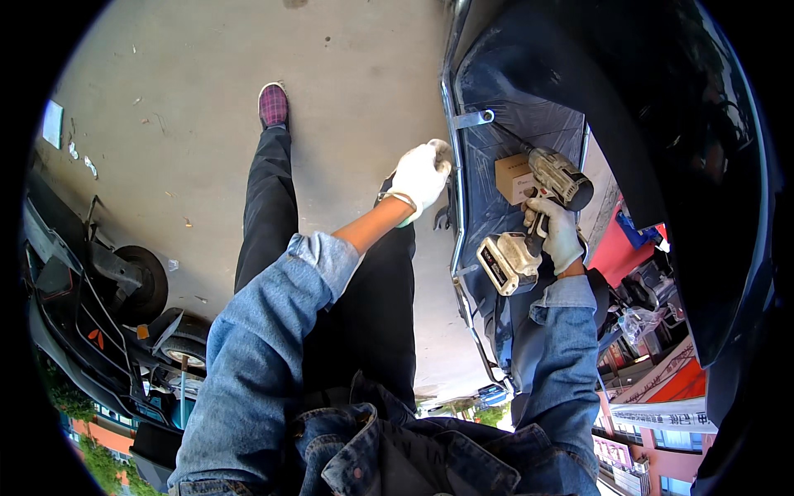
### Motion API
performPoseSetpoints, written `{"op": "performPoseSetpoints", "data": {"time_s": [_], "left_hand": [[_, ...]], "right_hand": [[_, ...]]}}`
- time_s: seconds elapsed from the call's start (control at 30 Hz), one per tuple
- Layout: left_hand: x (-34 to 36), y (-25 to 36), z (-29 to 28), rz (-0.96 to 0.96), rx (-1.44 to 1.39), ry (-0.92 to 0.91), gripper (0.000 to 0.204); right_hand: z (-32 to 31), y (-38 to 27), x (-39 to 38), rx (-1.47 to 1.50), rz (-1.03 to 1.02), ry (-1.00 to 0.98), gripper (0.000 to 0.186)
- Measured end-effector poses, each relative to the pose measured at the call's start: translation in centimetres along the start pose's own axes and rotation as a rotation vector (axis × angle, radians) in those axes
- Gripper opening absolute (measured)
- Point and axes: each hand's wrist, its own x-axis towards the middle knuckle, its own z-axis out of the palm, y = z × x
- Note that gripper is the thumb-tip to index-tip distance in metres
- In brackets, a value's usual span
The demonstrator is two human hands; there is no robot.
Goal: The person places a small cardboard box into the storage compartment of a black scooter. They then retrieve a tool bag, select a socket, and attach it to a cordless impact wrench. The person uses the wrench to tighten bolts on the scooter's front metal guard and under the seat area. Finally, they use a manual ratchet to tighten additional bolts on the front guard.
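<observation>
My right hand (556,231), in a whitish work glove, is wrapped round the handle of a cordless impact driver (558,175). A pale battery pack (509,263) sits at its base, and its nose points up and left toward a flat metal bracket (473,120). That bracket joins a shiny tubular rail (460,215) along the side of a dark vehicle. Just left of the rail is my left hand (420,182), gloved in white, its fingers curled together; what they hold, if anything, is hidden. Behind the driver, a small cardboard box (513,178) rests on the vehicle's plastic-covered footboard (529,124).
Dark glossy bodywork (686,165) curves along the right side. Another parked vehicle with wheels (141,285) stands at the left. My legs are over the concrete floor (190,107), which has scattered scraps. Red panels and clutter (641,306) lie beyond my right arm.
</observation>
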Motion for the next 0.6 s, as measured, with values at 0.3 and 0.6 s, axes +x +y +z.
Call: {"op": "performPoseSetpoints", "data": {"time_s": [0.3,0.6], "left_hand": [[11.7,0.2,8.8,0.295,0.704,0.176,0.032],[12.8,-0.8,10.3,0.266,0.778,0.256,0.024]], "right_hand": [[-12.2,-3.2,3.6,0.069,-0.132,0.021,0.022],[-19.8,-7.0,11.7,0.071,-0.139,-0.038,0.026]]}}
